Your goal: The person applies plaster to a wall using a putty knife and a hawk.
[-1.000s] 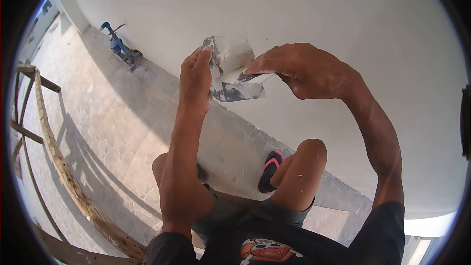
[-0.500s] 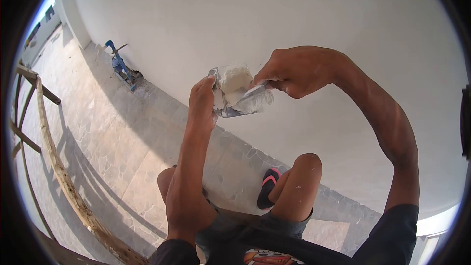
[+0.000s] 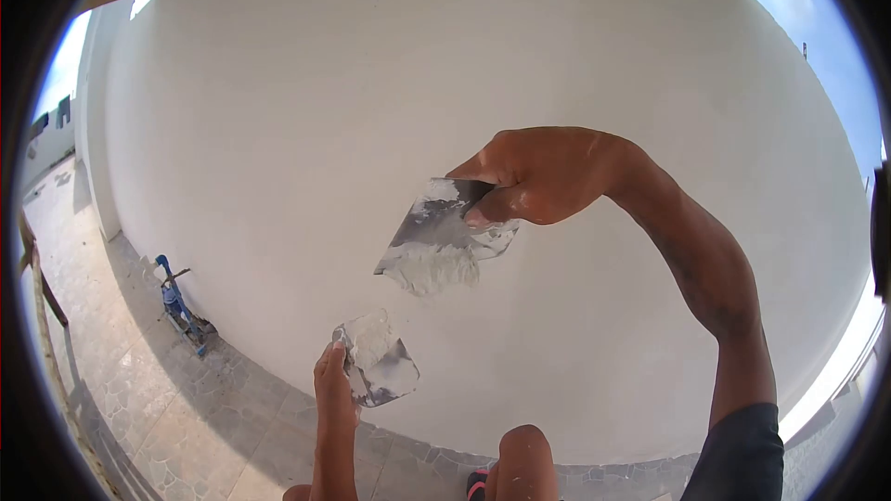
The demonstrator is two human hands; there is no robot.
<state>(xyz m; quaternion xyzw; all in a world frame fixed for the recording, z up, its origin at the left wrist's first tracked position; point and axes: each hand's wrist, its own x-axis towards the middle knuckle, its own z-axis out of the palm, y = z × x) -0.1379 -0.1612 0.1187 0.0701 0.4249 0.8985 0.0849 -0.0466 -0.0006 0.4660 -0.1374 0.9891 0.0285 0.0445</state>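
Lifted and split apart since half a sec ago — the two blades that were pressed together at chest height are now separate, and the view has tipped up so the white wall (image 3: 464, 65) fills most of it. Right hand (image 3: 543, 176) has gone up toward the wall, closed around the handle end of a putty knife (image 3: 436, 241); the blade slants down-left with a ridge of white filler (image 3: 429, 271) along its lower edge. Blade looks close to the wall face, but touching or just off it — can't tell from this angle. Left hand (image 3: 332, 380) sits lower, well apart from the right, fingers pinched on the edge of a second blade (image 3: 379, 371) that carries a lump of the same white stuff, held out in front of the wall.

Judging by the load now sitting on the upper knife, filler has been scooped across from the lower blade and the loaded edge is being presented to the wall.

Further out: a knee (image 3: 524, 459) at the bottom, stone-paved floor (image 3: 139, 390) to the left, a blue tool (image 3: 181, 306) lying at the wall's foot, sky at the top right corner.

No brand, label or readable writing anywhere in view.
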